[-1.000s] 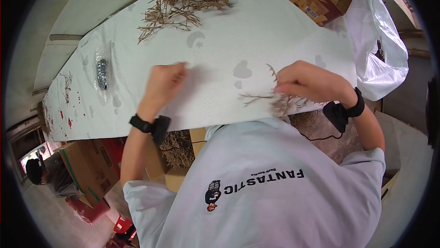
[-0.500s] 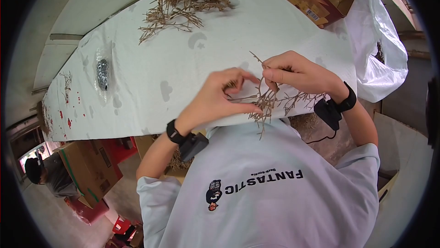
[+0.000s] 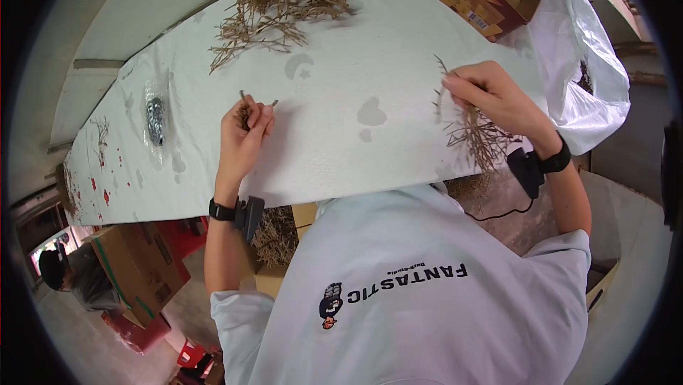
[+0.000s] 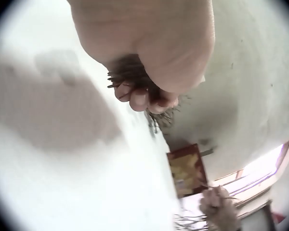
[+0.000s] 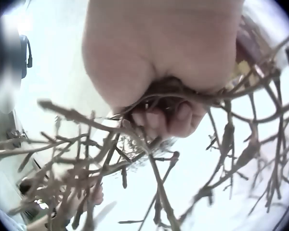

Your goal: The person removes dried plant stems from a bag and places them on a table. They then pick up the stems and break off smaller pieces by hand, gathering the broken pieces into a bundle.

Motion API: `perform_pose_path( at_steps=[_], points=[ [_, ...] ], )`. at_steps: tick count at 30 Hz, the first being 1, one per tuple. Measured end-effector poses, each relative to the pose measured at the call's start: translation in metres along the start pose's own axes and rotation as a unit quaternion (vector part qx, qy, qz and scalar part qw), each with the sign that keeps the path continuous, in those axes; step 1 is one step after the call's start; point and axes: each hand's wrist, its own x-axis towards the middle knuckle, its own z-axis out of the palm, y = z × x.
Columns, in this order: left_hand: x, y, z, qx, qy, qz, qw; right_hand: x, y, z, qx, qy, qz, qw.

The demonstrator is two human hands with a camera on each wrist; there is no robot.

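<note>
My right hand (image 3: pixel 494 97) grips a dry, branching twig (image 5: pixel 154 178) above the right part of the white-covered table (image 3: pixel 320 143). Its thin brown side shoots spread out below the fist and toward the wrist. On the left, my left hand (image 3: pixel 245 129) has its fingers curled round some short twig pieces (image 3: pixel 244 111), whose ends poke out past the fingers. In the left wrist view the fingertips (image 4: pixel 139 99) close over these dark pieces, and the palm hides most of them. The two hands are well apart.
A heap of dry twigs (image 3: pixel 281 1) lies at the table's far side. At the far right stand an open red-brown box (image 3: pixel 469 1) and a white plastic bag (image 3: pixel 587 93). A wrapped dark item (image 3: pixel 155 120) lies left. Below the edge is a carton of twigs (image 3: pixel 274 243). Another person (image 3: pixel 85 278) is at left.
At half a second ago the left hand reached across to the twig beside the right hand. Now it is back at the left with short pieces, and the right hand has moved right with the twig.
</note>
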Motion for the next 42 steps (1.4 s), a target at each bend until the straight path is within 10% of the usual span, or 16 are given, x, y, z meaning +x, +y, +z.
perform_pose_path(
  at_steps=[3, 7, 13, 18, 22, 27, 38, 42],
  points=[
    [0.008, 0.046, 0.041, -0.146, 0.102, -0.13, 0.975, 0.009, -0.012, 0.023, 0.025, 0.05, 0.031, 0.998],
    [0.016, 0.064, 0.083, -0.188, -0.047, -0.119, 0.974, 0.028, -0.011, 0.054, 0.029, 0.115, 0.011, 0.993],
    [0.024, 0.065, 0.121, -0.078, -0.019, -0.108, 0.991, 0.038, -0.008, 0.077, 0.027, 0.151, -0.002, 0.988],
    [0.027, 0.045, 0.113, -0.107, 0.001, 0.064, 0.992, 0.033, -0.01, 0.075, 0.064, 0.09, -0.002, 0.994],
    [0.015, 0.044, 0.107, -0.25, -0.019, -0.085, 0.964, 0.028, -0.008, 0.07, 0.081, -0.014, -0.023, 0.996],
    [0.01, 0.045, 0.1, -0.245, -0.076, -0.064, 0.964, 0.026, -0.011, 0.066, 0.079, -0.09, -0.011, 0.993],
    [0.02, 0.044, 0.042, 0.321, -0.125, 0.217, 0.913, 0.009, -0.018, 0.051, -0.074, -0.118, -0.005, 0.99],
    [0.016, 0.028, -0.003, 0.217, 0.046, -0.026, 0.975, 0.005, -0.001, 0.042, 0.005, -0.058, 0.032, 0.998]
  ],
)
